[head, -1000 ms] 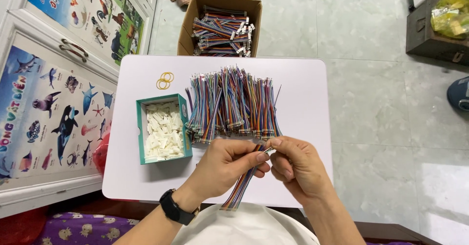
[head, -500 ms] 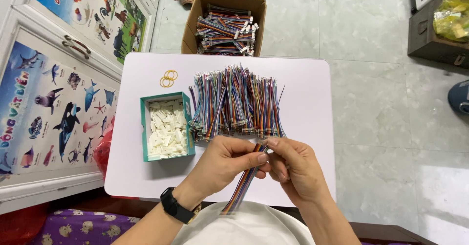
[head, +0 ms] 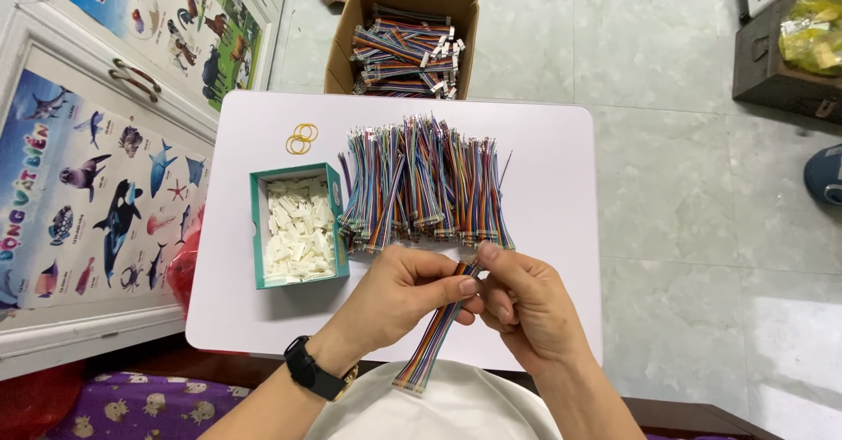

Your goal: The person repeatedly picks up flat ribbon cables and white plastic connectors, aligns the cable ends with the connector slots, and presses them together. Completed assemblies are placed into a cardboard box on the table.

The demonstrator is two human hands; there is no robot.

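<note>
I judged the step as fitting a connector: my left hand (head: 399, 295) and right hand (head: 526, 304) had fingers pinched on a rainbow ribbon cable (head: 434, 339) above the desk (head: 561, 229), near its front edge. The next move called for a white housing from the green box (head: 257, 229).

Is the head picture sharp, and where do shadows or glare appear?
Head view: sharp overall, even soft light; the wire pile and green box are crisp. A soft shadow lies on the white table below the box. The left hand and right hand look slightly soft. Mild sheen on the floor tiles; straight edges bend slightly near the borders.
</note>
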